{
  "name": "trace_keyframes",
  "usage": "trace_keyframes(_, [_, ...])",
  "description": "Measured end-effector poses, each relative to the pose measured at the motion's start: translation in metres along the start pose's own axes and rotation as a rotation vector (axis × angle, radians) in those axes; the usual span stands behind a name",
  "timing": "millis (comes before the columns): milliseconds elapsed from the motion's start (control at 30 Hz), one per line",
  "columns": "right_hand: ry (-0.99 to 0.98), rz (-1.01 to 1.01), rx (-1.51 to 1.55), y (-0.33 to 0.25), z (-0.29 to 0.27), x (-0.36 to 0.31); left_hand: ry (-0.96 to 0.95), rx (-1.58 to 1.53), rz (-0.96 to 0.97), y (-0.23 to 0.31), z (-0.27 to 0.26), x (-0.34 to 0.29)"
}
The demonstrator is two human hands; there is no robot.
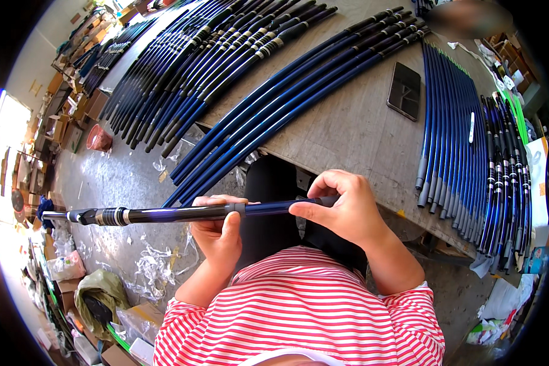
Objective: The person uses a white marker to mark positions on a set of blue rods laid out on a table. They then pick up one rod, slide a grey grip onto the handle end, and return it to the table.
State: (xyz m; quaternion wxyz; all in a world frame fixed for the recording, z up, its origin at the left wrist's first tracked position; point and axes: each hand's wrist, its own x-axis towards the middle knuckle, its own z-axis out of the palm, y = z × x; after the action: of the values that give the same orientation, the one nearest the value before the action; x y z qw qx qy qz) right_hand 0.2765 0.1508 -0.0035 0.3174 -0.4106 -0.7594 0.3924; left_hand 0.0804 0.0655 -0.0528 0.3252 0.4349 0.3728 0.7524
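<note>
A fishing rod (165, 214) lies level across in front of my lap, with a black handle and reel seat to the left and a blue section to the right. My left hand (218, 239) is closed around it near a grey collar, thumb on the near side. My right hand (354, 207) pinches the dark end of the blue section between thumb and fingers. Beyond the rod, several blue rod blanks (274, 104) lie side by side and overhang the table's near edge.
The wooden table (348, 131) bears a dark phone (404, 91), many black-handled rods (226, 55) at the far left and slim blue sections (451, 140) at the right. A red bucket (99, 139) and plastic scraps (158, 262) are on the floor to the left.
</note>
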Motion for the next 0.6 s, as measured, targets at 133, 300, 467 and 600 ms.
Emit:
trace_keyframes(133, [-0.055, 0.036, 0.084, -0.001, 0.001, 0.002, 0.016, 0.022, 0.012, 0.000, 0.003, 0.000])
trace_keyframes(300, [-0.002, 0.023, 0.284, 0.010, 0.005, 0.001, 0.027, 0.023, 0.021, -0.001, -0.003, 0.001])
trace_keyframes(467, [-0.028, 0.082, 0.499, 0.011, 0.002, -0.002, 0.039, 0.007, 0.010, -0.001, -0.006, 0.002])
trace_keyframes(600, [-0.036, 0.093, 0.703, 0.019, 0.001, -0.002, 0.068, -0.024, 0.006, 0.000, -0.006, 0.005])
